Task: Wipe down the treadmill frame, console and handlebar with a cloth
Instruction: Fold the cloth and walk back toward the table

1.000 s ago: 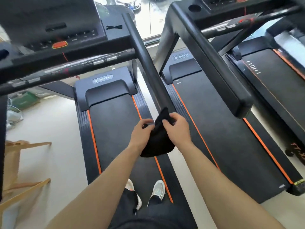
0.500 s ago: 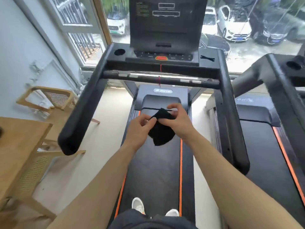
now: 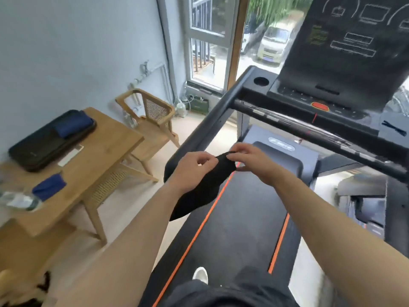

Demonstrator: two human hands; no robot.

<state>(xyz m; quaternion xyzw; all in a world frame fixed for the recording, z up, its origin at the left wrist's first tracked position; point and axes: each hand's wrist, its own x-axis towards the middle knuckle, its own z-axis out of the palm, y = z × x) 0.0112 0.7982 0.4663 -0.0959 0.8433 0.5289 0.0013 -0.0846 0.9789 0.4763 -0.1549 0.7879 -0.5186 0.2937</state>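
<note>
My left hand (image 3: 194,168) is curled closed, thumb and fingers pinching the upper left edge of the black cloth (image 3: 200,189), and my right hand (image 3: 250,159) is closed the same way on the cloth's top right corner, fingertips bunching the fabric. The cloth hangs slack between and below both hands, drooping down toward my left forearm, held in the air over the treadmill belt (image 3: 234,229) and touching no part of the machine that I can see. Just behind my left hand is the rounded end of the left handlebar (image 3: 212,122), which slopes up to the console (image 3: 345,63). A crossbar (image 3: 309,131) runs across beyond my right hand, with an orange button (image 3: 319,106) above it on the panel. The belt has orange stripes along both edges, and one white shoe (image 3: 200,275) shows on it below my arms. Off to my left stands a wooden table (image 3: 106,151) with a dark case (image 3: 48,138) on it, and a wooden chair (image 3: 152,120) sits beyond it near the window (image 3: 208,41).
</note>
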